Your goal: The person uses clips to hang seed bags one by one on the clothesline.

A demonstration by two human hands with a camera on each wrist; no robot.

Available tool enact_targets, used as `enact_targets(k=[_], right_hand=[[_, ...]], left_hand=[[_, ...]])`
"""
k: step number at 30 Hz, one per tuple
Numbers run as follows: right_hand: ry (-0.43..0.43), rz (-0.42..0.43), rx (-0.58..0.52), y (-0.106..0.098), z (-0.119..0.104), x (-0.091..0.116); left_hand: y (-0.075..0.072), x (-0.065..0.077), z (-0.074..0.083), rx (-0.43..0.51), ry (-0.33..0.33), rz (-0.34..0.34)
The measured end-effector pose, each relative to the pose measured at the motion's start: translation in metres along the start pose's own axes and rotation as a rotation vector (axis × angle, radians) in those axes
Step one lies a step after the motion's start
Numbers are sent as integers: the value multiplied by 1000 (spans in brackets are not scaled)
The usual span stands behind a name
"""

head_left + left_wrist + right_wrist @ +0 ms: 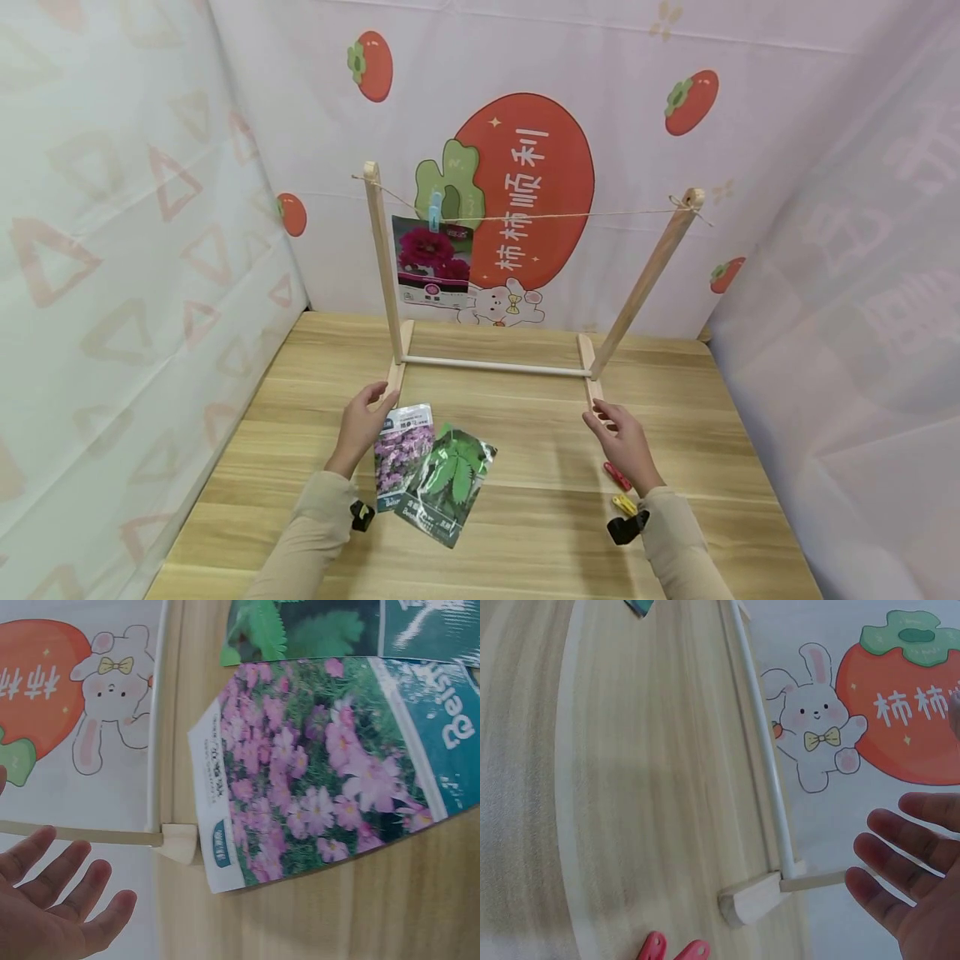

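Left hand [363,423], fingers loosely spread, beside pink-flowered rectangular packet [401,458]; right hand [628,446] likewise, near red plastic clip [617,476]. Woodgrain tabletop [532,500]; persimmon-printed white cloth [615,58].

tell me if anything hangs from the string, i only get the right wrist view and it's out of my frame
Observer: Yes, a flower packet hangs from the string, held by a light blue clip.
Operator: ok, i see a red clip at my bottom edge, any other clip near it
Observer: A yellow clip lies close by.
Operator: any more packets around
Observer: Two, with the green-leaf packet partly covering the pink-flower packet.
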State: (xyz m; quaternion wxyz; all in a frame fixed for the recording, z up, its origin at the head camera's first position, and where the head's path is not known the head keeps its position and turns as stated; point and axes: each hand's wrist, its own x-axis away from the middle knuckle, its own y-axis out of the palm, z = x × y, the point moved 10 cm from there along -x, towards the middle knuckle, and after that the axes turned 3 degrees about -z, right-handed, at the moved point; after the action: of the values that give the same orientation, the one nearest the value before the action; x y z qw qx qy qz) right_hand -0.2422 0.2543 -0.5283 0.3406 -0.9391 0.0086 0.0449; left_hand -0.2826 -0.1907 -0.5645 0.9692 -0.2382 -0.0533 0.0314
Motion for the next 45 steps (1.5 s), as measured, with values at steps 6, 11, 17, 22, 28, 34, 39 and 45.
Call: enact_targets(k=[6,11,17,22,28,34,39,45], right_hand=[[56,-25,44,2,18,6],[109,-61,56,3,33,9],[173,-106,111,6,50,13],[226,-120,160,5,62,18],[242,-126,217,4,70,23],[234,-140,258,3,76,26],[258,-154,293,4,84,28],[277,-195,333,10,91,29]], left_hand=[[5,2,-18,-14,-59,-38],[9,2,-29,-21,-87,-54],[11,3,-40,-32,-143,-62],[15,3,-45,-75,-151,-73],[17,4,-46,-136,-137,-70],[18,3,-44,-244,-128,-75],[20,2,-38,-335,-104,-94],[24,1,-41,-414,-134,-95]])
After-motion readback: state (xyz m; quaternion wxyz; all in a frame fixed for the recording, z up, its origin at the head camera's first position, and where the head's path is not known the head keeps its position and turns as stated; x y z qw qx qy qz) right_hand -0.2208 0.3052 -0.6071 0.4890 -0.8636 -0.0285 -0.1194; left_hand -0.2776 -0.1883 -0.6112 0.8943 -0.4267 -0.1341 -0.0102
